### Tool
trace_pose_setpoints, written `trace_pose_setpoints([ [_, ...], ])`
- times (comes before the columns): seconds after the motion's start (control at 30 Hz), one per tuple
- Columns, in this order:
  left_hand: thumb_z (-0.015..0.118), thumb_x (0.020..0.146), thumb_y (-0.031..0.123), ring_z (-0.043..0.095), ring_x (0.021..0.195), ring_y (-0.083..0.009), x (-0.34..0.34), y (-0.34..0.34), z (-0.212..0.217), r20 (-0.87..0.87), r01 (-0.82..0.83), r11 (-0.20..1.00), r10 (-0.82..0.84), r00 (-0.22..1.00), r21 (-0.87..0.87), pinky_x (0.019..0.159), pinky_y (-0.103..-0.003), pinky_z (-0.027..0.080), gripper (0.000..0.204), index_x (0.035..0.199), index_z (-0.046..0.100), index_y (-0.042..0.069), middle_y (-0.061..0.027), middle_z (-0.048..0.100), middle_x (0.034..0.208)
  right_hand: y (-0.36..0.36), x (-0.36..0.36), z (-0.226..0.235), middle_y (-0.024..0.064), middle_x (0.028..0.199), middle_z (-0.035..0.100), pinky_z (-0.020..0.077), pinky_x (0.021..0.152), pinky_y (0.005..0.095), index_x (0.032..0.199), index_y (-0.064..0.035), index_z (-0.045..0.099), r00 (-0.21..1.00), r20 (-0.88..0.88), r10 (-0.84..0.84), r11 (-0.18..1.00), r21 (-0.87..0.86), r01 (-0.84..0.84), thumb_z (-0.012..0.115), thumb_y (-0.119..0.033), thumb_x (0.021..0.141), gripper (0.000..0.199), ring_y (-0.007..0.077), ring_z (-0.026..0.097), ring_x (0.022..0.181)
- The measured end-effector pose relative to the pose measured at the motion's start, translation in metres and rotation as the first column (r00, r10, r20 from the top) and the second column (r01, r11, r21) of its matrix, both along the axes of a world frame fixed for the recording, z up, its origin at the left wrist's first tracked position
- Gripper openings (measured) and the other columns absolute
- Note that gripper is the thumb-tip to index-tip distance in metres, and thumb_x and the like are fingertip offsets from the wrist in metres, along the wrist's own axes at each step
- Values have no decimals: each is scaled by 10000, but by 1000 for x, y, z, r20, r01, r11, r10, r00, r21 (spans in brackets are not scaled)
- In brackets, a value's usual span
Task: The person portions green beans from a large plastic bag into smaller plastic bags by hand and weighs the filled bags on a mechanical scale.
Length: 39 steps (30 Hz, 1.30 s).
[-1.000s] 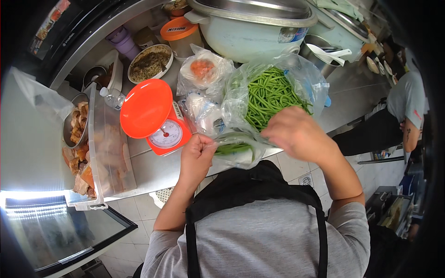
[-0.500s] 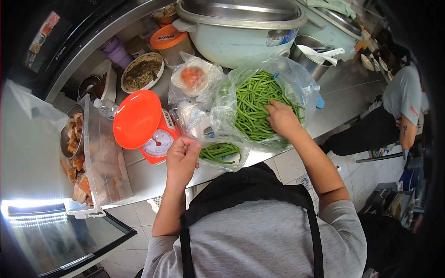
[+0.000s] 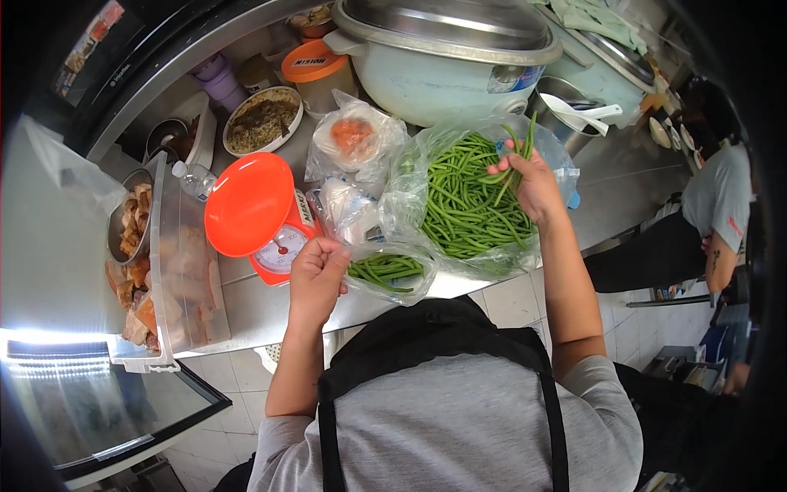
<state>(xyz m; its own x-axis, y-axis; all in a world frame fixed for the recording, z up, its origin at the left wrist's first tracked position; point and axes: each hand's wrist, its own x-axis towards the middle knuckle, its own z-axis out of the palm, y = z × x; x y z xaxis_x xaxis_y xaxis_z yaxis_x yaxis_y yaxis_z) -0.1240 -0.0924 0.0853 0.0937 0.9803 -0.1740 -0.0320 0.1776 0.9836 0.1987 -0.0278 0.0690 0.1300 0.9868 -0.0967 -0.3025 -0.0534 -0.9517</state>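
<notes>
A big clear plastic bag (image 3: 399, 182) lies spread on the steel counter, full of green beans (image 3: 467, 197). Above its right side my right hand (image 3: 537, 182) is raised, fingers closed round a few green beans (image 3: 529, 135) that stick up past the fingertips. My left hand (image 3: 320, 275) pinches the left edge of a small clear plastic bag (image 3: 428, 283), which sits at the counter's front edge with a smaller lot of green beans (image 3: 384, 271) inside. Just behind my left hand stands an orange kitchen scale (image 3: 280, 248) with an orange pan (image 3: 250, 203).
Behind the beans are bagged items (image 3: 354, 135), a bowl of chopped food (image 3: 264, 121), an orange-lidded tub (image 3: 316, 66) and a large lidded pot (image 3: 443, 78). At left is a clear bin (image 3: 188, 287) of meat pieces. Another person (image 3: 713, 197) stands at the right.
My right hand has lifted out of the bean pile, up and to the right, with a few green beans in its fingers. My left hand still pinches the small bag.
</notes>
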Motion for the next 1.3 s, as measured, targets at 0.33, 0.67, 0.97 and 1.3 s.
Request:
trace_pose_setpoints([
  [0.33,528,802,101,396,461,-18,-2,3,-3,4,-1,1000,1,1000,11,384,-150,341,82,803,476,39,15,490,633,-2,-14,-1,195,780,545,409,669,402,868,-19,548,-25,987,-162,977,156,-147,539,-121,753,154,329,534,759],
  [0.67,534,804,112,386,440,-16,2,5,-6,16,22,1000,-23,1000,19,375,-150,332,85,790,482,47,27,473,607,-12,-82,-44,178,881,553,416,753,382,1015,-21,511,-104,992,-75,981,54,-188,582,-152,695,353,318,524,852],
  [0.97,538,802,118,379,428,-16,-3,5,-6,22,-17,1000,17,1000,4,373,-150,332,90,786,483,49,27,465,596,-2,-17,-10,116,868,576,411,751,277,1090,-24,462,570,797,202,978,-134,-158,529,-55,728,369,204,546,809],
  [1.3,522,802,106,385,429,-23,1,9,-6,2,13,1000,-13,1000,2,376,-155,340,78,791,476,44,16,472,610,-6,-1,-19,28,790,525,389,705,233,1057,-29,428,994,108,23,994,-107,-12,478,-38,784,278,127,501,792],
])
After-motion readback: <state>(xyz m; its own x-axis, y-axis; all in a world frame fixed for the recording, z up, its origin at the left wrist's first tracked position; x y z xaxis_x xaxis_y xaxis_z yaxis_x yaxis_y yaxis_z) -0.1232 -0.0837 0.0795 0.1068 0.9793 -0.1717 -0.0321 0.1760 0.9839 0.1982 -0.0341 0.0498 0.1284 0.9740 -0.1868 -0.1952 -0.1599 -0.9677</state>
